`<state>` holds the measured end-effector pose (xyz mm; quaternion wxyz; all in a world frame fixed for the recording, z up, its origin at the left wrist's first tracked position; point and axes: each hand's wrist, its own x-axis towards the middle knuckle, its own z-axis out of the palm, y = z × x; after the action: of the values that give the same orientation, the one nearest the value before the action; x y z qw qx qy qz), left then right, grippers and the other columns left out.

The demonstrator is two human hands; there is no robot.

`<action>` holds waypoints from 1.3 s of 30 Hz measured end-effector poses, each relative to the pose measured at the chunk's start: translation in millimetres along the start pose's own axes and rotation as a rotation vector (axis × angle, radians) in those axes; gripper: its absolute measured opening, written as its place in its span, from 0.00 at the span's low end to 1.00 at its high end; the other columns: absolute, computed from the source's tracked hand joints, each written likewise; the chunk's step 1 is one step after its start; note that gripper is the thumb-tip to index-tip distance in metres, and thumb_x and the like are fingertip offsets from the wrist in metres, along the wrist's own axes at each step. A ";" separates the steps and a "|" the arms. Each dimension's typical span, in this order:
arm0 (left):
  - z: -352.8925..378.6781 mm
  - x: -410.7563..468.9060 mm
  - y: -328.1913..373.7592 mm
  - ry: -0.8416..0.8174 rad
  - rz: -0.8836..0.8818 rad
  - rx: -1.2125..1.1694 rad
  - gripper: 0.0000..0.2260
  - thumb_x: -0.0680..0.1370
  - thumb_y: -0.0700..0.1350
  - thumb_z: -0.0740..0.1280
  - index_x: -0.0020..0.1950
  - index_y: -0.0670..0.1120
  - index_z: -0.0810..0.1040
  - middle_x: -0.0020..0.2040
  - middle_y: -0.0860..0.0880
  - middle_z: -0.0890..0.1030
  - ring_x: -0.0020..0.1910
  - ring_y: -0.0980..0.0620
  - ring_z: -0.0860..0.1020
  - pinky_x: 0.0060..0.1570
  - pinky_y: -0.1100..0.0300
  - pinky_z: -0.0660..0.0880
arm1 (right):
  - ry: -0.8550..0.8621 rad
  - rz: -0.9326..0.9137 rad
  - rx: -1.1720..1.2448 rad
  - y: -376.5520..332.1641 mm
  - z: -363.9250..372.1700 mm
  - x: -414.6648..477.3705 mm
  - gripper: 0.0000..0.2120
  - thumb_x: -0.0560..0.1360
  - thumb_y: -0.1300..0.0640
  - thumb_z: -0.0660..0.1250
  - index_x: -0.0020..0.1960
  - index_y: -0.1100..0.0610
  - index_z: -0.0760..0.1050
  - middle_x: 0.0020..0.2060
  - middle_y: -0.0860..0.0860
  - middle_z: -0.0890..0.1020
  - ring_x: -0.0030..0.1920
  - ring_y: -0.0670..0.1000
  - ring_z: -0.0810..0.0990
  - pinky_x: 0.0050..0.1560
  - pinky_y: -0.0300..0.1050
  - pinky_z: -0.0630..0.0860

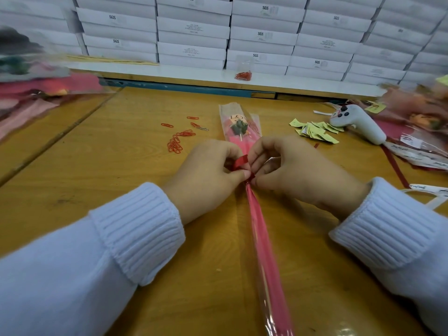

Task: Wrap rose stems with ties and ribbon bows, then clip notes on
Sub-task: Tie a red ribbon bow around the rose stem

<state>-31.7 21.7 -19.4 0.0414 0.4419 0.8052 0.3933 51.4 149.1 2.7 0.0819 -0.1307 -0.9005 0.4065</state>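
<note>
Head camera: left hand (208, 170) and right hand (291, 166) pinch the red ribbon (241, 161) in curled fingers (261, 147), likely shaping a bow; rose (238, 128) lies steady on the worktop (135, 170), bloom toward twelve o'clock.

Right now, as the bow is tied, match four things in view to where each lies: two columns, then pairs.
1 red ribbon
2 paper clips
3 yellow notes
4 white boxes

A stacked along the back
B loose on the table, left of the wrapped rose
C pinched by left hand and right hand
D heaped beside the white device

Pairs: 1-C, 2-B, 3-D, 4-A
</note>
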 end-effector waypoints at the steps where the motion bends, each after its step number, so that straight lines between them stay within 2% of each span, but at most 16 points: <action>1: 0.4 0.4 -0.8 0.010 0.002 -0.002 0.08 0.74 0.44 0.70 0.37 0.53 0.76 0.38 0.57 0.78 0.40 0.62 0.75 0.38 0.78 0.67 | -0.001 -0.005 -0.007 0.1 0.3 -0.2 0.12 0.67 0.73 0.70 0.46 0.59 0.77 0.39 0.52 0.81 0.35 0.47 0.79 0.40 0.37 0.79; 7: 1.9 2.6 -4.6 0.008 0.024 -0.003 0.03 0.74 0.44 0.70 0.43 0.48 0.76 0.40 0.53 0.80 0.41 0.57 0.77 0.34 0.69 0.69 | 0.023 -0.043 -0.050 -0.8 2.6 -1.0 0.10 0.67 0.70 0.72 0.46 0.60 0.77 0.41 0.55 0.82 0.36 0.50 0.79 0.42 0.43 0.79; 12: 0.0 -0.3 -3.2 -0.065 0.027 -0.156 0.07 0.75 0.42 0.70 0.45 0.52 0.73 0.36 0.52 0.81 0.32 0.61 0.78 0.32 0.70 0.71 | 0.014 -0.043 -0.074 -0.1 3.1 -1.7 0.12 0.67 0.68 0.72 0.48 0.59 0.76 0.37 0.53 0.83 0.38 0.53 0.81 0.44 0.47 0.79; 14: -0.7 -0.5 -4.6 -0.097 -0.017 -0.217 0.05 0.75 0.43 0.70 0.47 0.50 0.75 0.37 0.47 0.83 0.36 0.51 0.81 0.39 0.57 0.78 | -0.006 -0.017 -0.059 1.1 2.4 -1.9 0.13 0.67 0.68 0.73 0.49 0.58 0.76 0.35 0.52 0.83 0.37 0.51 0.82 0.45 0.49 0.80; 16: -2.4 -0.5 -4.3 -0.122 -0.070 -0.257 0.05 0.75 0.43 0.69 0.49 0.49 0.75 0.40 0.41 0.83 0.41 0.40 0.81 0.46 0.46 0.78 | -0.018 0.005 -0.044 2.2 1.2 -1.7 0.14 0.67 0.69 0.73 0.48 0.58 0.76 0.34 0.50 0.83 0.35 0.47 0.81 0.45 0.48 0.80; 20: -6.4 -0.1 -0.9 -0.205 -0.120 -0.309 0.03 0.77 0.41 0.67 0.47 0.49 0.76 0.42 0.40 0.83 0.42 0.35 0.79 0.51 0.41 0.76 | -0.046 -0.001 -0.078 1.5 -1.9 -1.6 0.12 0.67 0.69 0.72 0.47 0.58 0.76 0.34 0.50 0.83 0.34 0.44 0.80 0.44 0.44 0.80; 24: -8.1 1.0 -0.1 -0.262 -0.150 -0.330 0.05 0.78 0.39 0.65 0.47 0.48 0.77 0.45 0.42 0.83 0.49 0.38 0.79 0.55 0.45 0.76 | -0.065 -0.014 -0.106 0.7 -3.9 -2.0 0.11 0.67 0.69 0.72 0.46 0.58 0.76 0.35 0.50 0.83 0.35 0.46 0.81 0.44 0.44 0.80; 26: -8.6 0.5 0.8 -0.245 -0.178 -0.366 0.04 0.77 0.39 0.66 0.48 0.47 0.78 0.45 0.41 0.83 0.45 0.39 0.80 0.54 0.47 0.76 | -0.066 -0.008 -0.108 0.1 -3.8 -2.1 0.12 0.67 0.68 0.72 0.47 0.57 0.76 0.35 0.50 0.83 0.36 0.47 0.82 0.44 0.46 0.80; 29: -6.1 -0.1 1.7 -0.165 -0.231 -0.410 0.02 0.76 0.41 0.69 0.47 0.46 0.79 0.41 0.43 0.84 0.39 0.48 0.80 0.50 0.54 0.78 | -0.022 -0.030 -0.167 -1.4 -7.1 -1.4 0.11 0.67 0.64 0.73 0.45 0.54 0.74 0.36 0.48 0.82 0.38 0.49 0.81 0.44 0.49 0.80; 33: -2.0 0.4 2.0 -0.116 -0.264 -0.434 0.02 0.76 0.42 0.69 0.47 0.44 0.79 0.42 0.42 0.84 0.40 0.48 0.81 0.46 0.58 0.78 | -0.064 -0.081 -0.259 -4.9 -12.7 -4.0 0.07 0.65 0.51 0.75 0.40 0.50 0.78 0.34 0.44 0.80 0.34 0.41 0.77 0.37 0.37 0.76; 36: -1.8 1.6 0.3 -0.101 -0.275 -0.436 0.02 0.75 0.42 0.70 0.47 0.44 0.79 0.37 0.46 0.82 0.34 0.54 0.79 0.37 0.64 0.77 | -0.038 -0.140 -0.319 -3.0 -8.5 -3.5 0.08 0.65 0.51 0.77 0.40 0.53 0.80 0.34 0.46 0.81 0.34 0.40 0.78 0.36 0.32 0.75; 39: -1.0 2.4 -0.7 -0.088 -0.282 -0.434 0.03 0.75 0.42 0.70 0.47 0.45 0.79 0.38 0.45 0.83 0.33 0.54 0.79 0.35 0.66 0.76 | 0.013 -0.178 -0.360 -1.5 -6.0 -1.9 0.05 0.67 0.54 0.77 0.39 0.53 0.82 0.31 0.44 0.80 0.34 0.38 0.78 0.35 0.28 0.72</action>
<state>-34.0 22.7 -18.5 0.2246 0.3226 0.7532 0.5275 54.5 151.9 7.7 0.0986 -0.0659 -0.9662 0.2290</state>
